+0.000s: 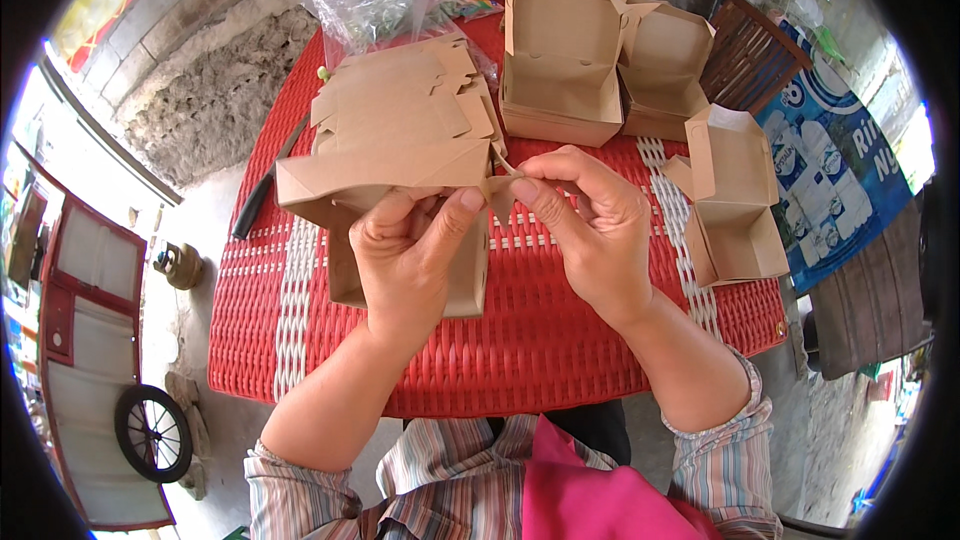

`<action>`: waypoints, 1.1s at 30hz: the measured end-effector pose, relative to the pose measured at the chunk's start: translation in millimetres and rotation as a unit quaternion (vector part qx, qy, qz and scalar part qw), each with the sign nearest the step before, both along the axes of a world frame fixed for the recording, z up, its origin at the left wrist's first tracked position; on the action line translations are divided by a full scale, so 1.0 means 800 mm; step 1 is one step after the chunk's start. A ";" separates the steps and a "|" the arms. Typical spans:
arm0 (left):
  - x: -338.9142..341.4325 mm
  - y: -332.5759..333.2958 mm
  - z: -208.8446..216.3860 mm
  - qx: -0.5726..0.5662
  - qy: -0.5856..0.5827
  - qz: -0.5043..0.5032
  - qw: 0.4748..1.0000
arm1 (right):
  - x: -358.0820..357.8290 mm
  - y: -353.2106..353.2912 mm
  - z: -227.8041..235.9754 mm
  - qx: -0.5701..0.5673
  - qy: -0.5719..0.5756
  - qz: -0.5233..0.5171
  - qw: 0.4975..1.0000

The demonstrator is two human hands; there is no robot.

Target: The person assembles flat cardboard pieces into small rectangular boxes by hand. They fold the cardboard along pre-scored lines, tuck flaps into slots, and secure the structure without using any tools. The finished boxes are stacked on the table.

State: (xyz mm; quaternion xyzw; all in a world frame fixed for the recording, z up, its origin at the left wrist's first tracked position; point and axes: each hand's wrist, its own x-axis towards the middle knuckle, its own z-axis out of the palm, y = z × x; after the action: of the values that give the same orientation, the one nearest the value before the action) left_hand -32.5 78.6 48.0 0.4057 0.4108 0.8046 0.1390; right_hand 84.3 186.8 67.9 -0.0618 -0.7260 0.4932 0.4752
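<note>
A brown cardboard food box [460, 275], partly folded, stands at the near middle of the red woven table [560, 360]. My left hand [405, 255] pinches the edge of its raised panel near the right corner. With thumb and forefinger my right hand [595, 230] grips a small corner flap of the same box, just beside the left fingertips. Behind it lies a stack of flat, unfolded box sheets [385, 105]. The inside of the box is mostly hidden by my left hand and the panel.
Folded open boxes [562, 105] stand at the back right, and another open box [735, 230] sits near the right edge. A dark-handled knife [258, 202] lies on the left. A clear plastic bag [375, 0] rests at the back. A wooden chair [752, 55] stands beyond.
</note>
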 end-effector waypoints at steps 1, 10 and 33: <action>0.000 0.000 0.000 -0.001 0.003 0.006 1.000 | 0.000 -0.001 0.001 0.014 -0.006 -0.008 1.000; 0.008 0.004 0.001 -0.023 0.028 0.014 0.999 | -0.005 0.001 -0.001 0.186 0.033 -0.070 0.979; -0.008 0.015 -0.012 -0.166 0.142 0.045 0.975 | -0.023 0.024 -0.028 0.166 -0.045 -0.153 0.973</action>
State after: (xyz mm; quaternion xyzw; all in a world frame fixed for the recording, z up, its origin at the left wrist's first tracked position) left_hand -38.8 90.6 38.1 0.4686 0.5716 0.6648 0.1082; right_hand 65.8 205.6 45.6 -0.1144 -0.8002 0.2843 0.5156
